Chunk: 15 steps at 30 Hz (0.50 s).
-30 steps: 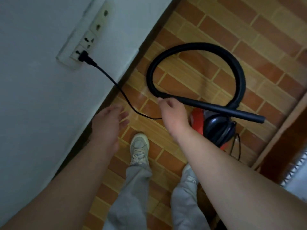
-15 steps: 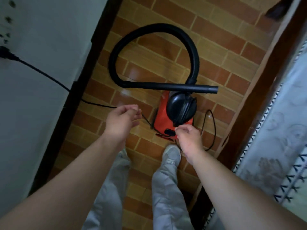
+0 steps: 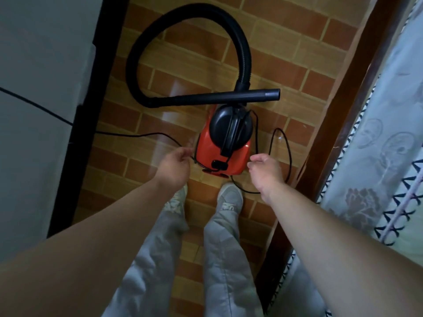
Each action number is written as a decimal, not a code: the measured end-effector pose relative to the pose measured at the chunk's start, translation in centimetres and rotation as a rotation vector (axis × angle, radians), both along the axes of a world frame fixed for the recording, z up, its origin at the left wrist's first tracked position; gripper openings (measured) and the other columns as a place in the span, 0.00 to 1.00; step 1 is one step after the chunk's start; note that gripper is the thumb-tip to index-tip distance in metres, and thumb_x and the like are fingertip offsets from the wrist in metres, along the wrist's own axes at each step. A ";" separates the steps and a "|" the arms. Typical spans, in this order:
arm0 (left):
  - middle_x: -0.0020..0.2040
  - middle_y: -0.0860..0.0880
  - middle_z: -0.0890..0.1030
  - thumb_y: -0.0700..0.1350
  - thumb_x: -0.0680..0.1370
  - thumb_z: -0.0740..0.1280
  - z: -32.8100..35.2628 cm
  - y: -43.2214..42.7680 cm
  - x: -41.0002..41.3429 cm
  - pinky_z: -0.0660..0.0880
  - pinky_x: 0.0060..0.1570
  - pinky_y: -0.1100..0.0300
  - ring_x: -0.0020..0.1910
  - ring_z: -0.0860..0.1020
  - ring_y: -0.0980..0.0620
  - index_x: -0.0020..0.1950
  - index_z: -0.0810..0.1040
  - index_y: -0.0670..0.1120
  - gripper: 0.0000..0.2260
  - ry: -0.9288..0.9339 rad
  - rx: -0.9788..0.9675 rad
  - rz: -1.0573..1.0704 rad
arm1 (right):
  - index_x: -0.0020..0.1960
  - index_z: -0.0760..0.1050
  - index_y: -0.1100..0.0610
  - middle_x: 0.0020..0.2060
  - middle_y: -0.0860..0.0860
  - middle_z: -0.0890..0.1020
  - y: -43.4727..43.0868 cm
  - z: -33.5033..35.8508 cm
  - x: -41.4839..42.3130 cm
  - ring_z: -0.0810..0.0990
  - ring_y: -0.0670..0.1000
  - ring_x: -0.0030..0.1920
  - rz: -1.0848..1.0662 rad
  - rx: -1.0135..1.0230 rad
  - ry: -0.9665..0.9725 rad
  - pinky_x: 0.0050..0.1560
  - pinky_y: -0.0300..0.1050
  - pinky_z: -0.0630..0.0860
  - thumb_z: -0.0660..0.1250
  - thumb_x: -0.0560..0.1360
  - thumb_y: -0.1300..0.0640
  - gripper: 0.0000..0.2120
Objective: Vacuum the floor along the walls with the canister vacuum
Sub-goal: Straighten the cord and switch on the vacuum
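Note:
A red canister vacuum [image 3: 229, 160] with a black domed top stands on the brick-pattern floor just ahead of my shoes. Its black hose [image 3: 183, 17] loops away and back, and the black wand [image 3: 217, 97] lies across the floor beyond the canister. The thin black power cord [image 3: 137, 135] runs from the left wall over the floor to my left hand [image 3: 176, 167], whose curled fingers pinch it beside the canister's left side. My right hand [image 3: 265, 171] hovers at the canister's right, fingers loosely curled and holding nothing. More cord loops on the floor to its right.
A white wall with a black skirting board [image 3: 87, 110] runs along the left. A brown wooden bed frame [image 3: 343, 110] with a patterned sheet [image 3: 389, 138] lines the right, leaving a narrow floor strip. My pale shoes [image 3: 231, 197] stand just behind the vacuum.
My view swung from the wall socket down onto the vacuum. My left hand closed on the cord and dropped beside the canister. My right hand moved off the canister's rear to its right side.

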<state>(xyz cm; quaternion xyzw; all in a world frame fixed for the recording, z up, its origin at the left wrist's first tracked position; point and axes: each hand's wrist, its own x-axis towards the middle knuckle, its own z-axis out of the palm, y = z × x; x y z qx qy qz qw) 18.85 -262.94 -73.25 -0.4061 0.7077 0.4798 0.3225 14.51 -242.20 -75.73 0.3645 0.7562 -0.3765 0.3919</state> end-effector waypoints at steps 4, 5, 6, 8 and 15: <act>0.59 0.48 0.80 0.37 0.84 0.55 -4.3 0.4 1.3 0.70 0.26 0.69 0.31 0.76 0.61 0.77 0.69 0.51 0.22 0.007 0.015 -0.248 | 0.63 0.79 0.53 0.57 0.50 0.82 -0.6 -3.3 1.3 0.79 0.52 0.57 0.007 -0.022 0.005 0.60 0.45 0.74 0.67 0.81 0.58 0.11; 0.61 0.48 0.78 0.36 0.84 0.56 -5.2 0.6 1.5 0.71 0.27 0.70 0.34 0.77 0.60 0.77 0.68 0.50 0.22 0.019 0.022 -0.309 | 0.63 0.79 0.54 0.56 0.50 0.82 -0.8 -4.0 1.6 0.79 0.51 0.56 -0.005 -0.029 0.009 0.59 0.44 0.73 0.67 0.81 0.58 0.11; 0.63 0.49 0.76 0.36 0.84 0.56 -6.0 0.8 1.6 0.71 0.30 0.72 0.41 0.79 0.58 0.78 0.67 0.50 0.22 0.037 0.023 -0.371 | 0.63 0.79 0.54 0.54 0.50 0.82 -1.0 -4.6 1.8 0.79 0.50 0.55 -0.013 -0.037 0.012 0.57 0.43 0.72 0.68 0.81 0.58 0.11; 0.70 0.47 0.75 0.37 0.84 0.58 -7.2 1.4 1.7 0.68 0.42 0.76 0.59 0.78 0.51 0.78 0.67 0.49 0.22 0.087 0.020 -0.469 | 0.63 0.78 0.55 0.52 0.49 0.81 -1.3 -5.6 2.3 0.78 0.49 0.53 -0.032 -0.046 0.015 0.55 0.41 0.71 0.67 0.81 0.59 0.11; 0.75 0.47 0.72 0.35 0.82 0.59 -9.8 2.9 2.1 0.63 0.68 0.68 0.71 0.71 0.52 0.78 0.67 0.49 0.24 0.166 0.084 -0.690 | 0.60 0.79 0.55 0.45 0.45 0.80 -2.8 -7.5 3.9 0.79 0.47 0.48 -0.069 -0.142 0.010 0.56 0.44 0.76 0.67 0.81 0.62 0.09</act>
